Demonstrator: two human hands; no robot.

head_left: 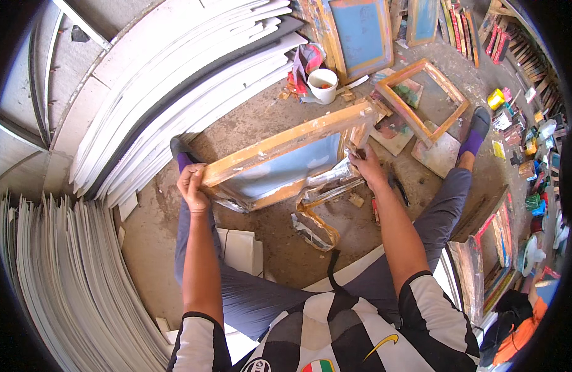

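Note:
A wooden screen-printing frame (286, 146) with blue mesh (292, 166) is tilted up on its edge in front of me, between my legs. My left hand (193, 186) is closed round its left corner. At the right end, my right hand (368, 166) is closed on a crumpled strip of brown and silvery tape (328, 180) along the frame's edge. The fingertips are partly hidden there. A loose length of the tape (320, 226) curls down to the floor below the frame.
Stacked white sheets (174, 93) curve along the left, with more sheets (81, 279) nearer me. A white bucket (323, 85), an empty wooden frame (422, 102) and a blue-mesh screen (360, 34) stand beyond. Paint containers (534, 167) crowd the right. Dark-handled pliers (399, 185) lie beside my right forearm.

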